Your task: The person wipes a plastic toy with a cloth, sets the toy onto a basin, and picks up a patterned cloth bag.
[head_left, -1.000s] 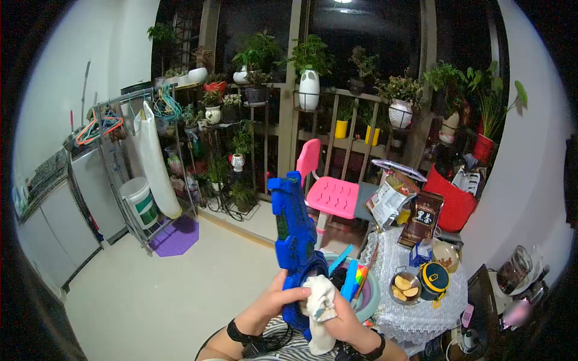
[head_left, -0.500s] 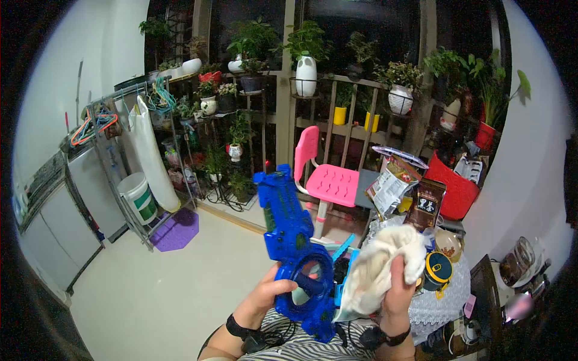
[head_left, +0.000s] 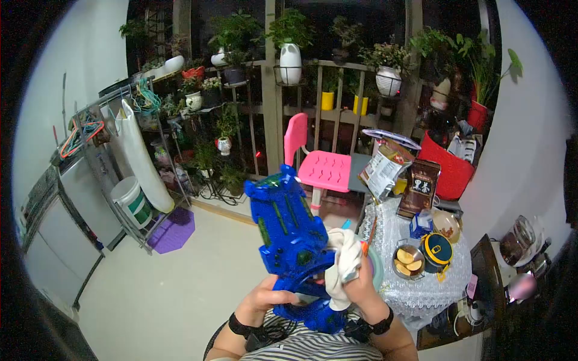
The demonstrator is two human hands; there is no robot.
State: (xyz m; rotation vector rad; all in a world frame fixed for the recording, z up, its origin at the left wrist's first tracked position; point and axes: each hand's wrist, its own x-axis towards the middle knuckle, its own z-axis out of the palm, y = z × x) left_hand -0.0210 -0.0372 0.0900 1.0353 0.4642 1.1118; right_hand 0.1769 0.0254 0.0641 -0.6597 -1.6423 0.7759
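Observation:
A blue plastic piece (head_left: pixel 289 231), shaped like a toy car body with a round opening in its lower part, is held up tilted in front of me. My left hand (head_left: pixel 269 298) grips its lower left rim, thumb over the edge. A crumpled white cloth (head_left: pixel 345 253) is bunched in my right hand (head_left: pixel 363 290), pressed against the blue piece's right side near the opening. The right fingertips are partly hidden behind the cloth and the blue piece.
On the right a lace-covered table (head_left: pixel 391 292) carries a pot of cut yellow pieces (head_left: pixel 408 263), a dark yellow-trimmed container (head_left: pixel 436 251) and snack bags (head_left: pixel 418 188). A pink chair (head_left: pixel 324 169) stands ahead. A drying rack (head_left: pixel 135 231) and white bucket (head_left: pixel 130 201) are left.
The white cloth has moved left and down from beside the blue piece onto its right side. The blue piece has turned, showing its broad face more. My view has shifted slightly.

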